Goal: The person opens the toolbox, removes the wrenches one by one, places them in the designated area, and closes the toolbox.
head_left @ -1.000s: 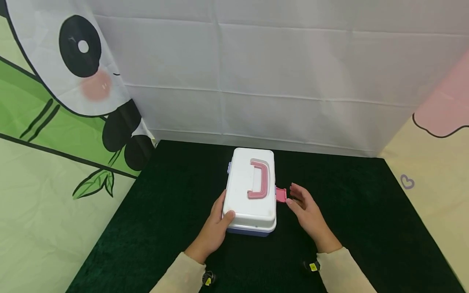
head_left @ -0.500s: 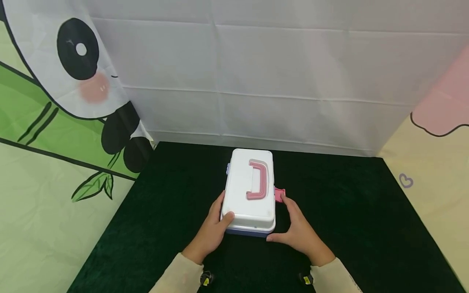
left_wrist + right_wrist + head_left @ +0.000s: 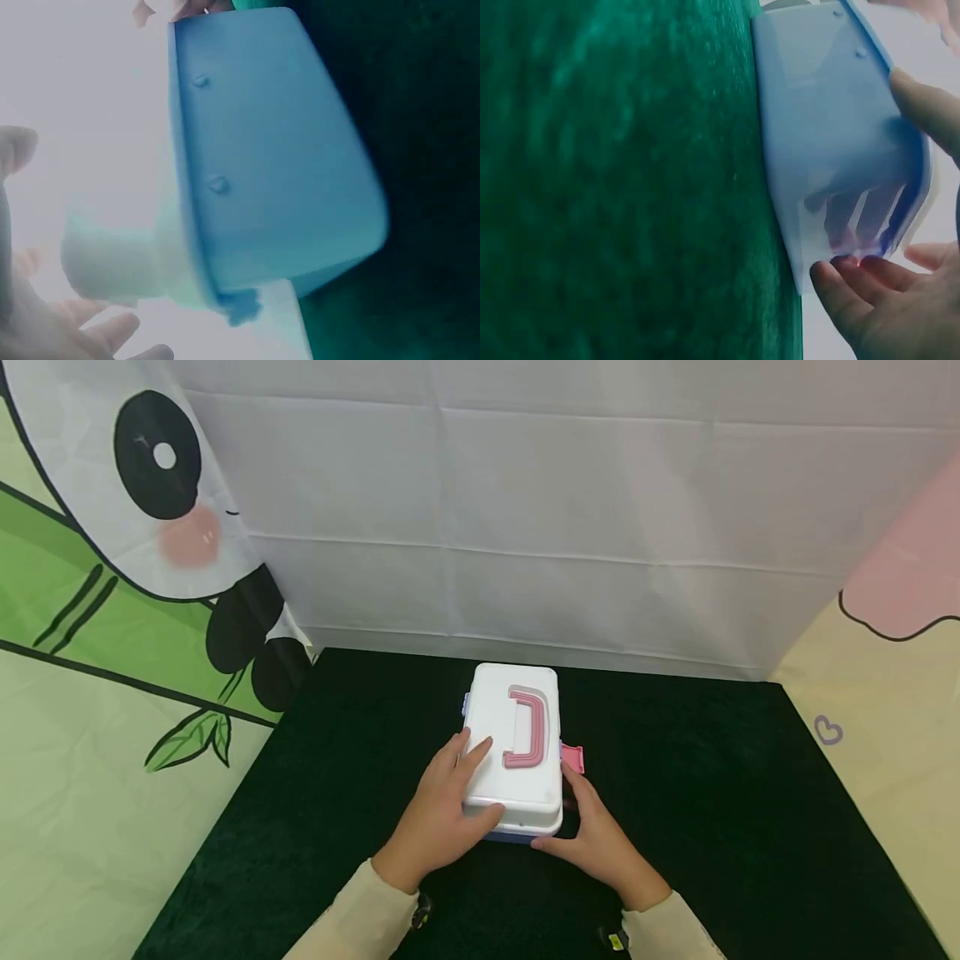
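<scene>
A storage box [image 3: 491,710] with a white lid and blue base lies lengthwise on the dark green cloth. Its lid is down, and a pink handle [image 3: 537,731] lies folded in it. From the right side a pink latch [image 3: 573,758] sticks outward. My left hand [image 3: 435,814] is at the near left corner with fingers spread; in the left wrist view its fingers show beside the blue base [image 3: 270,142]. At the near right corner my right hand [image 3: 603,852] holds the box, thumb on the front rim, fingers along the right side.
The green cloth [image 3: 712,793] covers the table around the box. A white sheet [image 3: 562,527] hangs behind it. Printed cloth with a panda face [image 3: 202,539] is on the left, and cream and pink cloth [image 3: 892,777] is on the right.
My right hand has moved from the pink latch to the near right corner. My left hand has loosened from the left side and shifted up and right, its fingers now spread. The box stays put.
</scene>
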Motion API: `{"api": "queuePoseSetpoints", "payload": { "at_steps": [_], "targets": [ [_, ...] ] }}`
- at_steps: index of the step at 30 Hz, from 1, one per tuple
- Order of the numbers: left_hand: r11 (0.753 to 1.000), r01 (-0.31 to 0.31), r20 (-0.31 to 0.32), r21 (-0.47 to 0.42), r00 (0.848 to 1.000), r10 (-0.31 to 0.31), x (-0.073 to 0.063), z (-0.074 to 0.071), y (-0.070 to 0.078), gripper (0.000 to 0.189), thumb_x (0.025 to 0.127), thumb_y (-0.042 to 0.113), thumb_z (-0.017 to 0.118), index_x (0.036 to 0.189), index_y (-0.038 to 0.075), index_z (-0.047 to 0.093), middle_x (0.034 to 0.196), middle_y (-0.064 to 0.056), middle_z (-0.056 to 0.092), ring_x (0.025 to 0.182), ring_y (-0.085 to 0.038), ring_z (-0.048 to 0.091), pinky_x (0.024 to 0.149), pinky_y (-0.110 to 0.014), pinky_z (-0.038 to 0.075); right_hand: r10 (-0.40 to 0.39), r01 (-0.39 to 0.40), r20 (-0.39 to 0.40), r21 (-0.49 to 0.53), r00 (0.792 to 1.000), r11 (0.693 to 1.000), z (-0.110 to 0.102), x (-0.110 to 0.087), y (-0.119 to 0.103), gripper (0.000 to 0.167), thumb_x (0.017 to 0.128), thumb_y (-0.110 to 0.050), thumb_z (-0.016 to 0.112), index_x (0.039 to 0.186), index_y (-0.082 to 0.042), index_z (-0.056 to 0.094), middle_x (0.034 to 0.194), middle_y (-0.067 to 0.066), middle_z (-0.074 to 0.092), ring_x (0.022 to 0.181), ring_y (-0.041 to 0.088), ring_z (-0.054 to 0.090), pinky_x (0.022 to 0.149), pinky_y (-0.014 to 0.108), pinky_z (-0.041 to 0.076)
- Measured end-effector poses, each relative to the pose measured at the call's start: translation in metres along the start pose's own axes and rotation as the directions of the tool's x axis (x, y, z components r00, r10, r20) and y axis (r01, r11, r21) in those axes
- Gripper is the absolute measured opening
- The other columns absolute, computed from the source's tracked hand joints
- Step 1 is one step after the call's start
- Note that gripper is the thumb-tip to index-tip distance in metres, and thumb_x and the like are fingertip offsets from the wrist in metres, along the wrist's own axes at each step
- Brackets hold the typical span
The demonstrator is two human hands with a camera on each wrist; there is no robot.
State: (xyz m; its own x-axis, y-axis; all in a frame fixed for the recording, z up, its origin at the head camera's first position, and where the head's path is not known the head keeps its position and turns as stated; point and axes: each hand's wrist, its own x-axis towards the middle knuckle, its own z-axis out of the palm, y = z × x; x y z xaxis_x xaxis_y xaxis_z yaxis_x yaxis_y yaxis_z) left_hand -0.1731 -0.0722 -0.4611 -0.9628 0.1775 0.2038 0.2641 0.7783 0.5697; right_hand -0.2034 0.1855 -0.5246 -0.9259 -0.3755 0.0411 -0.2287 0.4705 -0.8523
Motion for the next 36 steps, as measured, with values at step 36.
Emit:
{"api": "queuePoseSetpoints", "payload": {
  "at_steps": [36],
  "targets": [
    [0.781,-0.387,0.276,0.49,0.919,0.281,0.029,0.009,0.039,0.084,0.085,0.072,0.067,0.157,0.036,0.044,0.157,-0.008,0.047,0.151,-0.036,0.027,0.119,-0.068,0.014,0.087,-0.087,0.02,0.393,0.996,0.915,0.019,-0.007,-0.004,0.111,0.081,-0.018,0.09,0.163,-0.029,0.016,0.163,0.007,0.03,0.143,0.029,0.041,0.109,0.035,0.045]
  ]
}}
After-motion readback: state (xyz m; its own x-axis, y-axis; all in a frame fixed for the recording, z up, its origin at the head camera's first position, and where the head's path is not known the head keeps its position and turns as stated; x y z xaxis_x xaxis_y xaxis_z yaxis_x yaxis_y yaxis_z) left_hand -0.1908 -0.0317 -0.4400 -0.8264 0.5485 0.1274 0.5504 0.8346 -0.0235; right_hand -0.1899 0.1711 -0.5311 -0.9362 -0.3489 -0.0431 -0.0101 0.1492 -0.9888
